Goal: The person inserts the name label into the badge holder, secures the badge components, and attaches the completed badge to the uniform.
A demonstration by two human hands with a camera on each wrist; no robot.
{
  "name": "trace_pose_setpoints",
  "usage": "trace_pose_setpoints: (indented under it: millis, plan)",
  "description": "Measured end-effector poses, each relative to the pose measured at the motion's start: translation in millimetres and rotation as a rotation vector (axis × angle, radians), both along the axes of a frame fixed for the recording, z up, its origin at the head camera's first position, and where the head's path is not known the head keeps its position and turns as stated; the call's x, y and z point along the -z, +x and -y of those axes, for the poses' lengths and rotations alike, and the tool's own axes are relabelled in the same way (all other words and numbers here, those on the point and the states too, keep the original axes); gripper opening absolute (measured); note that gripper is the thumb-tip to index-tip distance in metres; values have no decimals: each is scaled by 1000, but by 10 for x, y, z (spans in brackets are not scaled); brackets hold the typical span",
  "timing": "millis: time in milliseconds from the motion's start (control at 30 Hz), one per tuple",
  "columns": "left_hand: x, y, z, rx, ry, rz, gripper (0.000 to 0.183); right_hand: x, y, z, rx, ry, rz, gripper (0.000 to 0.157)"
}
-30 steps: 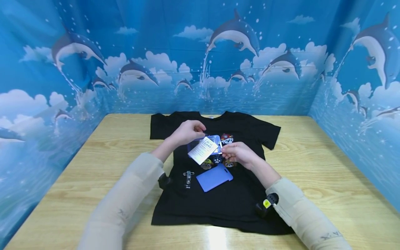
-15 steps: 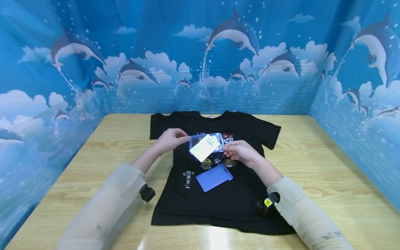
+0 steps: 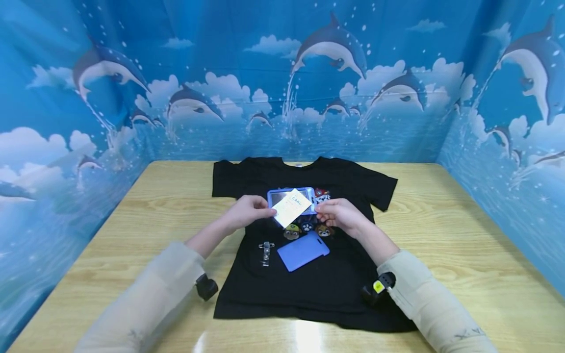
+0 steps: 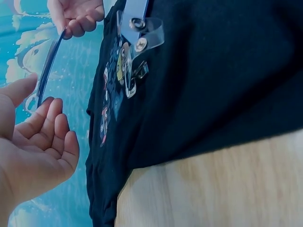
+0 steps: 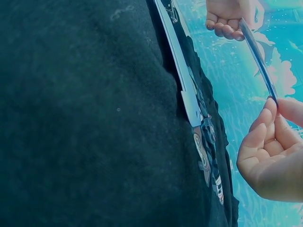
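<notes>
A purple ID card holder frame (image 3: 313, 195) is held over the black T-shirt (image 3: 273, 294). Across its face lies a white ID card (image 3: 292, 208) at a slant, its lower corner past the frame's edge. My left hand (image 3: 251, 211) pinches the holder's left edge, the thumb right at the card's corner. On the opposite end, my right hand (image 3: 342, 215) grips the holder between thumb and fingers. Both wrist views show the holder edge-on as a thin strip (image 5: 260, 61) between the two hands. Part of the frame is hidden behind the card.
A flat purple cover (image 3: 303, 251) rests on the shirt below the hands. Left of it lies a clear strap clip with a metal pin (image 3: 266, 253). The shirt has cartoon prints (image 3: 324, 230) and is spread on a wooden table (image 3: 441, 220). A dolphin curtain (image 3: 282, 132) encloses the table.
My left hand has come off the card's top, moved to the holder's upper left corner, then down its left edge. The holder has turned slightly; my right hand has kept its grip.
</notes>
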State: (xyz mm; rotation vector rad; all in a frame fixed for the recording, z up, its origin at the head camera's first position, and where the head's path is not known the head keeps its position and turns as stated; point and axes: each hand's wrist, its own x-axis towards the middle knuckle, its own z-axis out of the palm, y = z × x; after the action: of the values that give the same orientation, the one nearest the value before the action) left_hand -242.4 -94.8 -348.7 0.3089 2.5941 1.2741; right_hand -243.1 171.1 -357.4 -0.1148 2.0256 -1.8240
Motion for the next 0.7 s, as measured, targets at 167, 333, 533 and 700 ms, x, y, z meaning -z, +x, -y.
trace_pose_setpoints:
  millis: [167, 333, 533, 700]
  plan:
    - [0, 18, -20, -26, 28, 0, 23, 9, -10, -6, -1, 4, -11, 23]
    - [-8, 22, -24, -43, 42, 13, 22, 8, -7, -8, -5, -8, -10, 21]
    - [-16, 26, -31, -64, 68, 36, 23, 11, 6, 6, 0, -18, 1, 17]
    - [-21, 26, -44, -94, 108, 56, 23, 17, 16, 17, 3, -9, -2, 17]
